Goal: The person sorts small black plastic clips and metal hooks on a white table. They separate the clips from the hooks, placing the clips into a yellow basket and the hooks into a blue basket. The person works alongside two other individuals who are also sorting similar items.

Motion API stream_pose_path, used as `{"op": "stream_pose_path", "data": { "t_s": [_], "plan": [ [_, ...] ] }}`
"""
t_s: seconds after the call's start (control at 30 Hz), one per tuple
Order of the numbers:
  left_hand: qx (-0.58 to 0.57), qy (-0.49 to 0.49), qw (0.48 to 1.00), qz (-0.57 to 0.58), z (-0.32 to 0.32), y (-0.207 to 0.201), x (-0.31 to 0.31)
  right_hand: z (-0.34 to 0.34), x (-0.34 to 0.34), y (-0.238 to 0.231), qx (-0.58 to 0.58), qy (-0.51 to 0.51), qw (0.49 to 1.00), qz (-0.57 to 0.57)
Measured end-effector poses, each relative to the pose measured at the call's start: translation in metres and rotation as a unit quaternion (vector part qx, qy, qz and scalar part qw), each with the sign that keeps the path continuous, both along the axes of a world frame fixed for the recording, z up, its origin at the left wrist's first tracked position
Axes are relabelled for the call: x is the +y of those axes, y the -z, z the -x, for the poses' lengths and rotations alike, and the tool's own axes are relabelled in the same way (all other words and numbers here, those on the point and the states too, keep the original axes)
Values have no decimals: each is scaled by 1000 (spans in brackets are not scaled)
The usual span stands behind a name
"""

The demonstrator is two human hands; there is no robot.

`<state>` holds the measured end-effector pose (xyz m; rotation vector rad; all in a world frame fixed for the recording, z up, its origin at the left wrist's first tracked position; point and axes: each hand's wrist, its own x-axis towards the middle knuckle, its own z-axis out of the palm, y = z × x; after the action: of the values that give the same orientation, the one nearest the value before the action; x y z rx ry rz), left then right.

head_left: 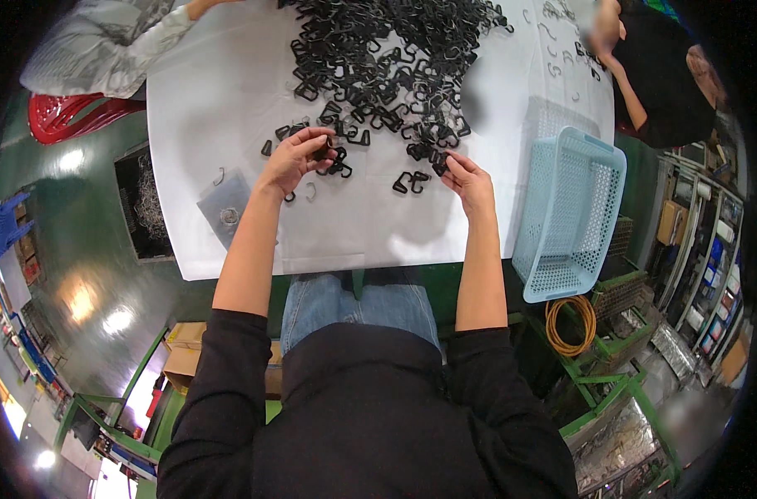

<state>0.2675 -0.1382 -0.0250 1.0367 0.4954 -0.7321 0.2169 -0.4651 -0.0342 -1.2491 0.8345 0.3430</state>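
A big heap of small black plastic hooks (378, 62) covers the far middle of the white table. Between the thumb and fingers of my left hand (291, 162) is a black hook (321, 150), partly hidden by the fingers. My right hand (472, 185) pinches another black hook (439, 163) at the near right edge of the heap. Just left of that hand, a couple of loose black hooks (411, 182) lie on the table. More black hooks (339, 164) lie right beside my left fingers.
A light blue plastic basket (532, 224) stands at the table's right edge. On the left lies a clear plastic bag (220, 208) with thin rings. Two people work at the far left and far right, near a red chair (58, 116). Wire pieces fill a black crate (129, 200) below the table.
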Motion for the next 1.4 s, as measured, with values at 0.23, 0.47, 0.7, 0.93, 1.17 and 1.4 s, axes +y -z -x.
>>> {"op": "stream_pose_path", "data": {
  "t_s": [0.23, 0.47, 0.7, 0.93, 1.17, 1.4],
  "plan": [
    [-23, 137, 984, -115, -9, -3, -32, 6, -8, 2, -50, -57, 988, 136],
    [20, 103, 991, -88, -6, 3, -54, 8, -41, 0, 9, -58, 993, 104],
    [24, 40, 993, -110, 8, 13, -94, 8, -65, 0, -83, 64, 984, -145],
    [-265, 156, 772, -556, 23, 42, -180, -39, -49, 28, 38, -11, 996, 84],
    [-158, 38, 893, -419, -1, 23, -80, -50, 13, 43, -65, -307, 892, 326],
    [-138, 130, 877, -441, 3, 7, -41, -33, -28, 16, 51, -168, 977, 118]
  ]
}}
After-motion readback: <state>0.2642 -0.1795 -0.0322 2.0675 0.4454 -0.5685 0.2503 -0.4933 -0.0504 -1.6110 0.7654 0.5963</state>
